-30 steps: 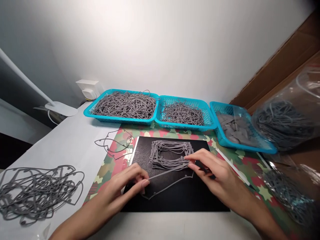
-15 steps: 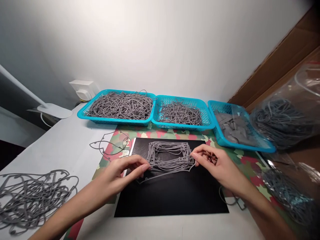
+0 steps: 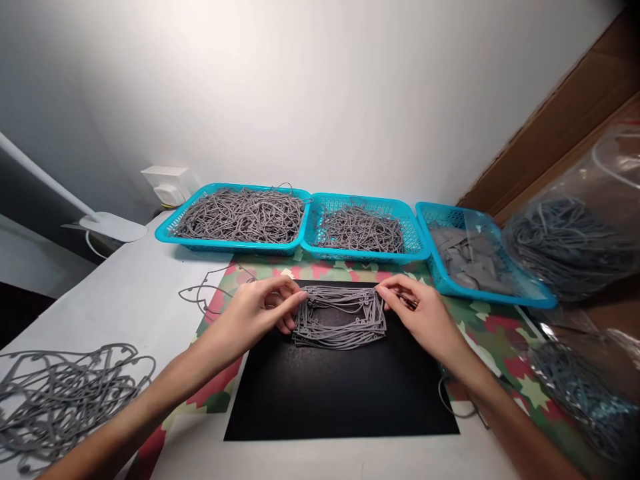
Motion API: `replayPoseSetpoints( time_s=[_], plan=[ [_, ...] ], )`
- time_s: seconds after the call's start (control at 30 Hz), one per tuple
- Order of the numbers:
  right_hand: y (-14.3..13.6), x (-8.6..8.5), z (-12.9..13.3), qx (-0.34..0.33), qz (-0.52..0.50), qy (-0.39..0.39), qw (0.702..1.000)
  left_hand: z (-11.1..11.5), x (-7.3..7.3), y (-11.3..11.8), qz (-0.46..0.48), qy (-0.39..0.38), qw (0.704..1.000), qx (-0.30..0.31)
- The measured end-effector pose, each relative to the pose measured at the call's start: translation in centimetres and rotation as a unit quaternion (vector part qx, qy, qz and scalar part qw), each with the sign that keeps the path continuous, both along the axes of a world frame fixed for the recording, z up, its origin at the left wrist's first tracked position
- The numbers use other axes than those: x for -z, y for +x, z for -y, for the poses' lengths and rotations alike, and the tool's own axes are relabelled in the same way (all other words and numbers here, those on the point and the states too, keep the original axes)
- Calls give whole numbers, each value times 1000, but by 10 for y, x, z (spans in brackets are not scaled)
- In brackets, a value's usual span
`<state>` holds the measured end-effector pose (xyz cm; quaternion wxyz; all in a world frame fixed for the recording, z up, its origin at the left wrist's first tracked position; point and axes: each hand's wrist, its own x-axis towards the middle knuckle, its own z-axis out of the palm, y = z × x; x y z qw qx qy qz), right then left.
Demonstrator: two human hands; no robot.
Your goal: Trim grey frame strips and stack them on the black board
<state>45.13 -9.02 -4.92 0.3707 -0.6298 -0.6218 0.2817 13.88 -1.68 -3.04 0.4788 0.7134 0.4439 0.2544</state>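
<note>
On a black mat [image 3: 340,400] lies a stack of thin grey rubber gaskets [image 3: 343,339], laid one over another in a rectangular frame shape. My left hand [image 3: 270,303] is closed, thumb and forefinger pinching a gasket at the stack's far left corner. At the far right corner my right hand [image 3: 417,307] pinches the gasket in the same way. Whether the fingertips grip only the top gasket or more cannot be made out. The mat shows through the middle of the frame.
Along the wall stand a blue basket [image 3: 170,235] and a second blue basket [image 3: 367,256] of tangled grey gaskets, and a third blue basket [image 3: 500,298] with flat grey pieces. Loose gaskets [image 3: 75,400] lie at left. Plastic bags [image 3: 570,247] of grey strands are at right.
Both hands have moved away from me to the stack's far corners. The gasket strand that hung loose over the near side now lies along the stack.
</note>
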Motion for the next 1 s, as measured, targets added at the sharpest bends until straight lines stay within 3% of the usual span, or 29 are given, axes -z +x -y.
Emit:
replayPoseSetpoints(
  time_s=[0.1,0.2,0.27,0.37,0.43,0.53,0.6,0.67,0.83,0.93,1.0],
  plan=[
    [-3,4,-1,16,36,15,999,-1,1,3,-4,22,1000,-7],
    [4,-1,14,34,70,34,996,0,-1,3,-18,53,998,-37],
    [19,-7,38,43,102,41,993,4,-6,-1,-37,91,993,-66],
    [56,-9,86,-14,208,9,978,16,-13,-5,-45,157,983,-83],
    [79,-5,116,-52,241,-1,969,32,-13,-3,-42,175,982,-50],
    [94,0,141,-88,264,-9,960,64,-3,12,-33,130,987,89],
    [88,-3,142,-89,256,-18,962,87,6,27,-24,90,978,189],
    [73,-14,134,-91,243,-10,966,103,13,40,-14,98,966,241],
    [14,-46,106,-200,190,2,961,107,11,49,7,73,974,214],
    [-17,-46,94,-250,149,33,956,100,10,44,56,22,974,220],
    [-26,-41,90,-240,110,26,964,98,13,36,56,-19,979,196]
  ],
)
